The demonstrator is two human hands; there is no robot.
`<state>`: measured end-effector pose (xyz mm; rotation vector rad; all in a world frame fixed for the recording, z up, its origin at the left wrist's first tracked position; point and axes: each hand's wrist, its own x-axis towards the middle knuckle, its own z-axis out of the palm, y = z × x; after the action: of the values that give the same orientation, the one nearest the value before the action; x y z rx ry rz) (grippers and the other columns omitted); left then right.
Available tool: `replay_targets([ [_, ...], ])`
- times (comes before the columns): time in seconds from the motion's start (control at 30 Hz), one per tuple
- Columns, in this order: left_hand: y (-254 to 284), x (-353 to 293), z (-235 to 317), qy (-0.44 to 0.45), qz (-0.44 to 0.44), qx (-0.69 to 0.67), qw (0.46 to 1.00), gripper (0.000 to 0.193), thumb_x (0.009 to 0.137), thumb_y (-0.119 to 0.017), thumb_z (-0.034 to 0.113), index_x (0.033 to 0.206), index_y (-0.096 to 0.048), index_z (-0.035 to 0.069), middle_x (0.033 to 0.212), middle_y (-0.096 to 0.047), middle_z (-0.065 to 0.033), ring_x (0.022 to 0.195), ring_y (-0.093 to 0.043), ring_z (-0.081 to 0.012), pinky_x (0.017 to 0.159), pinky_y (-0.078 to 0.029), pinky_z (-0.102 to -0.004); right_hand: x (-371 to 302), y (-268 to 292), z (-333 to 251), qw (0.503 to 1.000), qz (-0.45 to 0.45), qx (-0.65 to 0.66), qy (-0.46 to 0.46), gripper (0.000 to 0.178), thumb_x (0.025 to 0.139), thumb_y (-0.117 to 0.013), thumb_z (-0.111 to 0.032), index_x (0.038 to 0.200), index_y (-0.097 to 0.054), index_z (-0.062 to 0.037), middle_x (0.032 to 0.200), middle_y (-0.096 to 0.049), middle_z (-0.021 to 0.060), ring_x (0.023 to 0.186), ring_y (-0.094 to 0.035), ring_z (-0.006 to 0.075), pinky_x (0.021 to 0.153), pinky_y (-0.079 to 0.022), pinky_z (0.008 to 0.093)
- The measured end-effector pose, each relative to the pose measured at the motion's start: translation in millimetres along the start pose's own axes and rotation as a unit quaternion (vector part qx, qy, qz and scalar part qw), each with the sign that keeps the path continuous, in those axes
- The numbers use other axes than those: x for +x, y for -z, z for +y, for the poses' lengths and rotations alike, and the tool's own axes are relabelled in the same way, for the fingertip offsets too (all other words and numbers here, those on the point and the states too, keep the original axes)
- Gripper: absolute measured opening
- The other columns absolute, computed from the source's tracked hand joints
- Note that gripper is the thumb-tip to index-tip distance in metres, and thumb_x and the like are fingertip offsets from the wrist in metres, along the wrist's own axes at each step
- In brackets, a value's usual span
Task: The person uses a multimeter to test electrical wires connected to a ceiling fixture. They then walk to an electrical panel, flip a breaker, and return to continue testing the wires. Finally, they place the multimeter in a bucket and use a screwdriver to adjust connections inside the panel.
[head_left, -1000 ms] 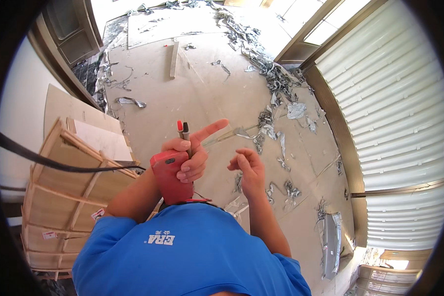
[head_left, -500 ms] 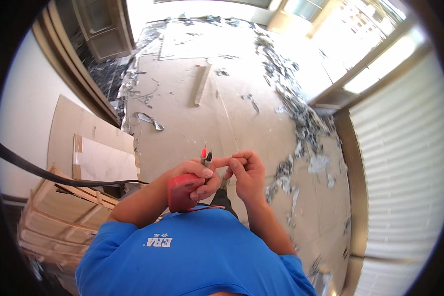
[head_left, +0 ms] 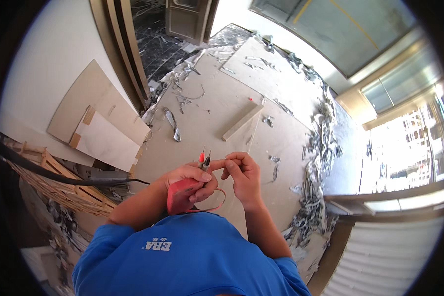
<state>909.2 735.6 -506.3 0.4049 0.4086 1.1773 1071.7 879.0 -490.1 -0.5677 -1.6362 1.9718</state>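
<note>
White printed lettering (head_left: 162, 246), smaller white characters (head_left: 159, 240) beside it, on blue shirt (head_left: 192, 269)

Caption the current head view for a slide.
Left hand holds red device, red-tipped probe and black-tipped probe; index finger points toward right hand above scrap-strewn floor.

The red meter (head_left: 181, 195) is apparently tilting; the red probe (head_left: 201, 157) and black probe (head_left: 206, 162) are pointing to twelve o'clock, the lead (head_left: 225, 197) looping at three.

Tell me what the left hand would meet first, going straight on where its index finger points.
The right hand: its bent fingers sit right at the index fingertip of the left hand. They appear to touch, though depth is hard to judge here.
</note>
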Motion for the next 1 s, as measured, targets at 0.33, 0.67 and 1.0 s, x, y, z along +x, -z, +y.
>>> replay_targets([
  [0.33, 129.0, 134.2, 222.7, -0.017, 0.019, -0.007, 1.0, 0.074, 0.097, -0.056, 0.027, 0.155, -0.027, -0.008, 0.066, -0.057, -0.0128, 0.051, -0.055, -0.019, 0.048, -0.044, -0.03, 281.3, 38.0, 19.9, 0.997, 0.023, -0.066, -0.014, 0.013, 0.102, -0.061, -0.007, 0.111, -0.062, 0.0023, 0.084, -0.071, 0.0062, 0.071, -0.063, 0.0098, 0.066, -0.052, 0.026],
  [0.67, 233.3, 188.2, 488.3, -0.079, 0.029, 0.074, 0.994, 0.076, 0.095, -0.06, 0.027, 0.155, -0.028, -0.006, 0.066, -0.058, -0.0115, 0.051, -0.056, -0.0179, 0.051, -0.046, -0.0286, 587.2, 3.5, 16.8, 0.999, -0.045, 0.012, 0.017, 0.011, 0.103, -0.062, -0.006, 0.111, -0.062, 0.0016, 0.088, -0.07, 0.0064, 0.071, -0.063, 0.0105, 0.068, -0.052, 0.0262],
  [1.0, 356.4, 176.8, 718.0, -0.226, 0.234, 0.049, 0.944, 0.072, 0.096, -0.058, 0.03, 0.154, -0.034, -0.006, 0.068, -0.058, -0.0101, 0.053, -0.055, -0.0165, 0.051, -0.045, -0.0274, 930.9, -103.7, 54.6, 0.963, -0.27, 0.007, -0.015, 0.012, 0.104, -0.061, -0.007, 0.112, -0.06, 0.0007, 0.087, -0.07, 0.0061, 0.071, -0.063, 0.0106, 0.067, -0.053, 0.0265],
])
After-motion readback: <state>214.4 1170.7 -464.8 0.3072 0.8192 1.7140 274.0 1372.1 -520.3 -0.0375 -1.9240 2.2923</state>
